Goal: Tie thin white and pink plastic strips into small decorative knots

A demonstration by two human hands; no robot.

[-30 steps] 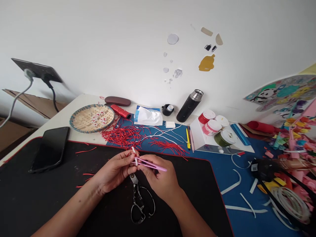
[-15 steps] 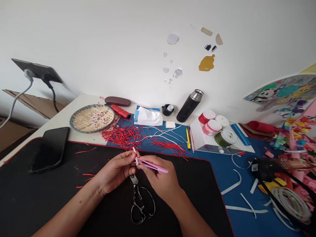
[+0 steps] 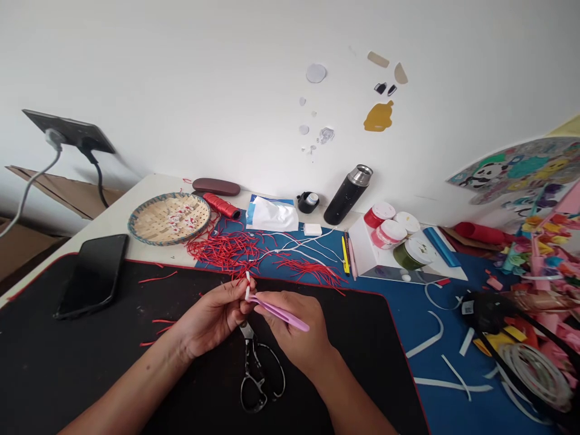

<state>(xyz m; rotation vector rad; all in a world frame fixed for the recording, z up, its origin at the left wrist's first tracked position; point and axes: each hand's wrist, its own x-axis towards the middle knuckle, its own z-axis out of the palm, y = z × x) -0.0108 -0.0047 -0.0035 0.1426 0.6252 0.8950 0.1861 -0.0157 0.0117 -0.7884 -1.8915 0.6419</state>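
While the left hand [image 3: 212,321] pinches a white strip [image 3: 247,286], the right hand [image 3: 294,331] grips pink plastic tweezers [image 3: 281,313] beside it.

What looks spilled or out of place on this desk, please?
Loose red cord strands sprawl across the blue mat, and short red pieces lie scattered on the black desk mat, outside the woven basket, so they look spilled.

Brightness: high, even, diffuse; source out of view
Shadows: faint, soft, below the black wall-mounted power strip [image 3: 67,133] on the white painted wall [image 3: 190,78]
Glare: small highlight on the steel cap of the black vacuum flask [image 3: 360,175]
Distortion: wide-angle bowing toward the frame edges
Focus: sharp throughout, no marked blur
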